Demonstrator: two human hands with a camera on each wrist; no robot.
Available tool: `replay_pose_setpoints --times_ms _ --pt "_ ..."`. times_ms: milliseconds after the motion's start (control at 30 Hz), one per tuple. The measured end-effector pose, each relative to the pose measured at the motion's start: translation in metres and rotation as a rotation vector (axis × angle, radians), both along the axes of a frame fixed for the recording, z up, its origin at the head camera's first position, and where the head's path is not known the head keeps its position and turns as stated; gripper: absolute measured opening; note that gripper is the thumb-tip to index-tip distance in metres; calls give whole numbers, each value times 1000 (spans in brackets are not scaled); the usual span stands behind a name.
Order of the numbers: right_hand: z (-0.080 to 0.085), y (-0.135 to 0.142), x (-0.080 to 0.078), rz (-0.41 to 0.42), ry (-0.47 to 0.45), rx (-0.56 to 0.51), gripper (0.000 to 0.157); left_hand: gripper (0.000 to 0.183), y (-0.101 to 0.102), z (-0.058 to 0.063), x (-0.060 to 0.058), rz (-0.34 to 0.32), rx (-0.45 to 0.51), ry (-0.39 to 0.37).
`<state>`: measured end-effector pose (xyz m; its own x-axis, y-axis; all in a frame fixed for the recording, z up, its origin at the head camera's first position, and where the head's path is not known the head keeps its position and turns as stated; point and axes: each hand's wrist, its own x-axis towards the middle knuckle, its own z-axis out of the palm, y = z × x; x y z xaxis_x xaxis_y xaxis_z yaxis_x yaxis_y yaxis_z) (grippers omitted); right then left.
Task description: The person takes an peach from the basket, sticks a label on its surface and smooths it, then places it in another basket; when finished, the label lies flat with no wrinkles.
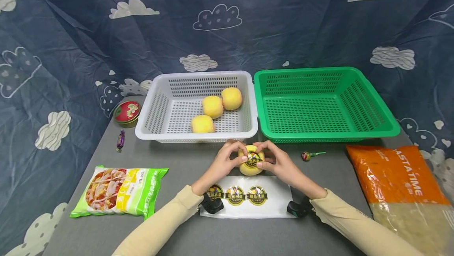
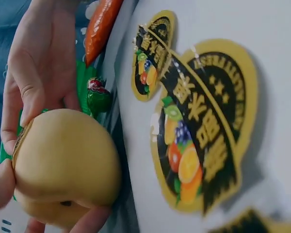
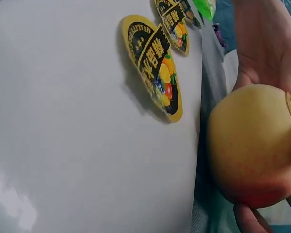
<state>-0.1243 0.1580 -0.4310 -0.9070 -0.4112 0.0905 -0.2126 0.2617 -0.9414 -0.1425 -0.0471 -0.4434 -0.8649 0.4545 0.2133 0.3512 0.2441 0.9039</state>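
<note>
A yellow apple (image 1: 250,170) is between both hands, just beyond a white sticker sheet (image 1: 274,204). On its upper side lies a round black-and-gold fruit sticker (image 1: 253,159). My left hand (image 1: 228,157) grips the apple's left side, thumb at the sticker's edge. From the right, my right hand (image 1: 277,162) holds the same apple, its thumb also at the sticker. The left wrist view shows the apple (image 2: 70,155) with its dimple facing down; a reddish blush appears on the apple (image 3: 254,145) in the right wrist view. Three similar stickers (image 1: 235,195) remain on the sheet's left half.
A white basket (image 1: 143,124) with three yellow apples stands behind, beside a green basket (image 1: 390,128). Left are a food bag (image 1: 118,191), a wrapped candy (image 1: 120,141) and a round tin (image 1: 127,113). Right are a lollipop (image 1: 306,156) and an orange pasta bag (image 1: 400,177).
</note>
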Motion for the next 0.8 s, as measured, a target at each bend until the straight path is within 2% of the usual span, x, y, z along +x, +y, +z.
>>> replay_pose_setpoints --times_ms 100,167,300,467,600,800 --pt "-1 3 -1 32 -69 -50 28 12 -1 2 1 -31 -73 5" --pt "0 1 -1 26 -97 -60 26 17 -2 4 2 -48 -115 6" --pt "2 -6 -1 -48 -113 -42 22 23 -1 5 4 -59 -149 21" --pt "1 -8 -3 -125 -165 -76 16 23 -2 2 4 -91 -142 50" --pt "1 -3 -4 -105 -202 -116 10 28 -3 0 4 -93 -113 69" --pt "1 2 -5 -34 -214 -102 28 29 -3 -2 1 -42 -76 0"
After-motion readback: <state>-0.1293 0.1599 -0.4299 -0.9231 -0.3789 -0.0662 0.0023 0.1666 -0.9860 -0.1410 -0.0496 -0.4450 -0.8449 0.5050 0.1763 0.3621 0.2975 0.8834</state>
